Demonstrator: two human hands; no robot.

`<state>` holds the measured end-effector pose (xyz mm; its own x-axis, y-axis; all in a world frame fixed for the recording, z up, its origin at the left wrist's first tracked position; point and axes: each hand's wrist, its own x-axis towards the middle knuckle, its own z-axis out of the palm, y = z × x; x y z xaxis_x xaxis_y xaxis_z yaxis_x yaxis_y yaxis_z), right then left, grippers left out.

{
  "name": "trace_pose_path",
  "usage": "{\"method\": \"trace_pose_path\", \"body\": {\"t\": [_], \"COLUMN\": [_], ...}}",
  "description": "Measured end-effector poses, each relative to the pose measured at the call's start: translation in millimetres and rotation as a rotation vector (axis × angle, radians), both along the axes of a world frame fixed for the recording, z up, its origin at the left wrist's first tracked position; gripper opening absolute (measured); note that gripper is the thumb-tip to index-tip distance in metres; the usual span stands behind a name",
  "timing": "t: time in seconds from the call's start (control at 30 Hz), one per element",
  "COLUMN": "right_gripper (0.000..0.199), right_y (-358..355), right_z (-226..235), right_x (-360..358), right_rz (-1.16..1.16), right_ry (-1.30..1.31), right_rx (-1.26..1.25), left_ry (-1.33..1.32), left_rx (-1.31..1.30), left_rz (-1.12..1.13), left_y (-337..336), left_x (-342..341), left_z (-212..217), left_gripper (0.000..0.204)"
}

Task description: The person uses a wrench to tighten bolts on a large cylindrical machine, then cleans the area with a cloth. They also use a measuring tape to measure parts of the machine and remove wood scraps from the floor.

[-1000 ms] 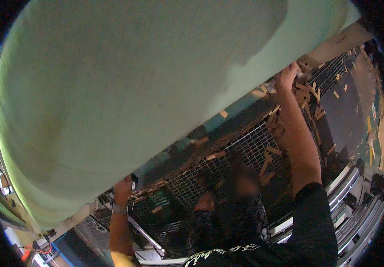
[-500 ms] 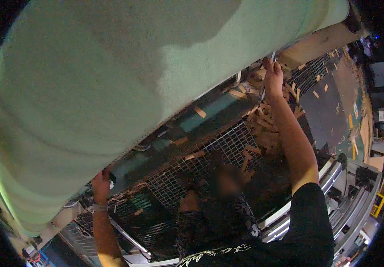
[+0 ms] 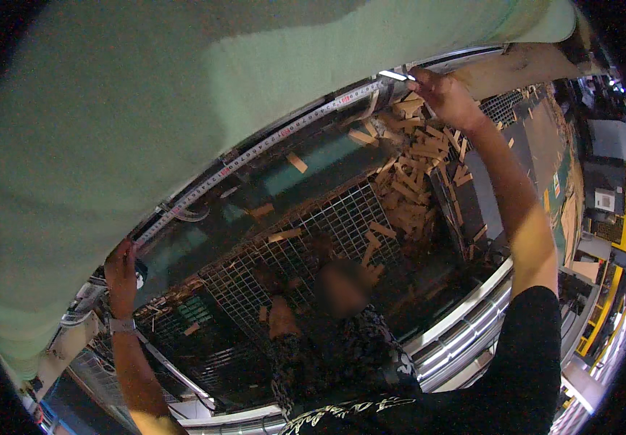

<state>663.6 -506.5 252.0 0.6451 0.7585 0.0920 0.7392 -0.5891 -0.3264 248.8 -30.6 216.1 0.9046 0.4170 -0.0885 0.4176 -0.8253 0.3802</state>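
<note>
My left hand (image 3: pixel 121 279) is closed around the case of a tape measure (image 3: pixel 140 272), mostly hidden by the fingers, at the lower left edge of a big pale green sheet-covered curved surface (image 3: pixel 110 167). From it the white tape blade (image 3: pixel 255 150) runs up and right along the bar beneath that edge, numbers showing. Near the blade's far upper end, my right hand (image 3: pixel 449 100) pinches a slim white pen-like stick (image 3: pixel 397 75), its tip pointing left. Exactly what the stick is cannot be made out.
Below the edge lies a metal grating (image 3: pixel 305 243) with loose wooden strips, and a heap of strips (image 3: pixel 414 167) at the right. A row of metal rollers (image 3: pixel 465 337) crosses nearest me. Yellow rails (image 3: pixel 606 308) stand far right. My feet are on the grating.
My view has turned, and the tape blade now shows along the bar. The pen-like stick in my right hand has swung from pointing up to pointing left.
</note>
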Motion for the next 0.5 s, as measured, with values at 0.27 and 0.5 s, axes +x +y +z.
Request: {"method": "trace_pose_path", "body": {"t": [0.27, 0.5], "right_gripper": [0.031, 0.025], "right_y": [3, 22], "right_z": [15, 18], "right_x": [46, 49], "right_rz": [0.268, 0.185], "right_ry": [-0.133, 0.006], "right_rx": [-0.271, -0.145], "left_ry": [-0.090, -0.164], "left_rx": [0.230, 0.099], "left_rz": [-0.201, -0.066], "left_y": [-1, -13], "left_x": [-4, 1], "left_z": [0, 5], "left_gripper": [0.014, 0.014]}}
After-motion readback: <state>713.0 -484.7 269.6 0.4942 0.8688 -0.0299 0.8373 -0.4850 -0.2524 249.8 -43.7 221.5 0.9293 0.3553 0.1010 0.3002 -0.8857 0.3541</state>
